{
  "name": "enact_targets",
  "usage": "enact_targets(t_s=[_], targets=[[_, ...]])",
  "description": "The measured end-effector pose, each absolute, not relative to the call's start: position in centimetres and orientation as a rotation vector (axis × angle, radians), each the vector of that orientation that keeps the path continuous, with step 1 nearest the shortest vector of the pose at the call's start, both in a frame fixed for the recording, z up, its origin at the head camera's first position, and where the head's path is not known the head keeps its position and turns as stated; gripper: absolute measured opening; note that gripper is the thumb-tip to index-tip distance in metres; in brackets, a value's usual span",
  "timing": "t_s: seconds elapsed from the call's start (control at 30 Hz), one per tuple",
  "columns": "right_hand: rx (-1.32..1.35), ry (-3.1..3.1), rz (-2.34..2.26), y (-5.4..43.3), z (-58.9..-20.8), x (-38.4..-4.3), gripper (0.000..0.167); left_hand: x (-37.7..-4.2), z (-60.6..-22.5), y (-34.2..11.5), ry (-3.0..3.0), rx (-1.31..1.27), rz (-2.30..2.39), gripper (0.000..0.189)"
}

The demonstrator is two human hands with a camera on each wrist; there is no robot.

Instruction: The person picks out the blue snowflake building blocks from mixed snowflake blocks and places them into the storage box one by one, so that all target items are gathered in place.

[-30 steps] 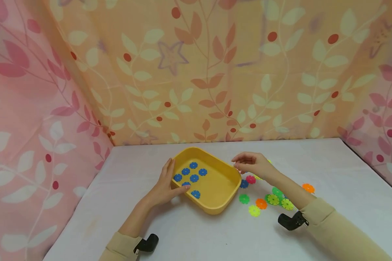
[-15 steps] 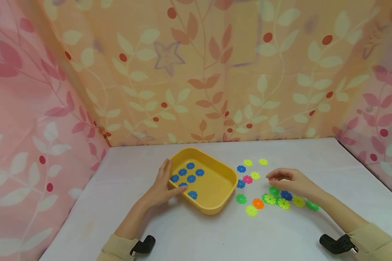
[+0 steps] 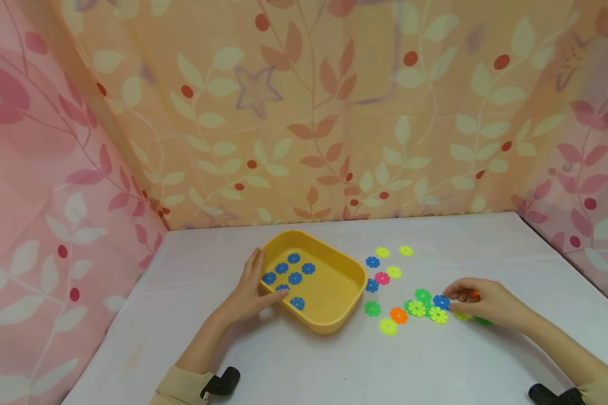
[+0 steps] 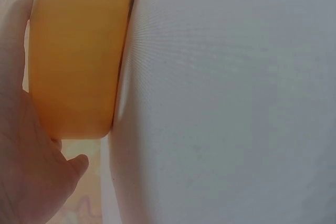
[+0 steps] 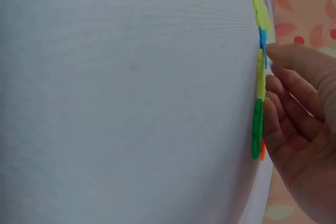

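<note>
A yellow plastic tray (image 3: 336,301) stands on the white table, with several blue notched discs (image 3: 295,278) in its left part. My left hand (image 3: 248,292) grips the tray's left corner, thumb over the near rim and fingers against the outer side. The left wrist view has this hand (image 4: 31,156) at the tray's wall (image 4: 79,61). To the right, my right hand (image 3: 491,304) has its fingertips at the edge of a loose blue notched disc (image 3: 441,302), thumb and fingers apart. An orange disc (image 3: 474,294) is partly hidden behind that hand.
Loose discs lie right of the tray: a pink one (image 3: 382,278), an orange one (image 3: 398,315), a green one (image 3: 372,309) and several yellow ones (image 3: 388,327). Some overlap beside my right hand. A patterned curtain (image 3: 314,140) rises behind the table.
My right hand has moved from the tray's right rim, rightward and nearer to me, down to the blue disc. The left hand stays on the tray; the view has shifted slightly.
</note>
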State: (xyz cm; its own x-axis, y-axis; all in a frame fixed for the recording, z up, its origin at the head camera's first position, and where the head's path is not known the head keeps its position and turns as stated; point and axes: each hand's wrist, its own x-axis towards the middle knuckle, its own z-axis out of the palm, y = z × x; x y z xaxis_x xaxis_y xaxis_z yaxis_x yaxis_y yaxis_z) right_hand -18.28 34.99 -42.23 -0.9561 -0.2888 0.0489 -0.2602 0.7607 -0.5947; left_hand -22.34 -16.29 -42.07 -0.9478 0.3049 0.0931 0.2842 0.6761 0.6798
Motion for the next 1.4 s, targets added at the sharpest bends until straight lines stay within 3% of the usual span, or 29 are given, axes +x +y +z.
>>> enact_targets(t_s=[1.4], targets=[[-0.428, 3.013, -0.925, 34.74, -42.68, -18.23, 0.021, -22.21, -42.01, -16.27, 2.845, 0.486, 1.151, 0.114]])
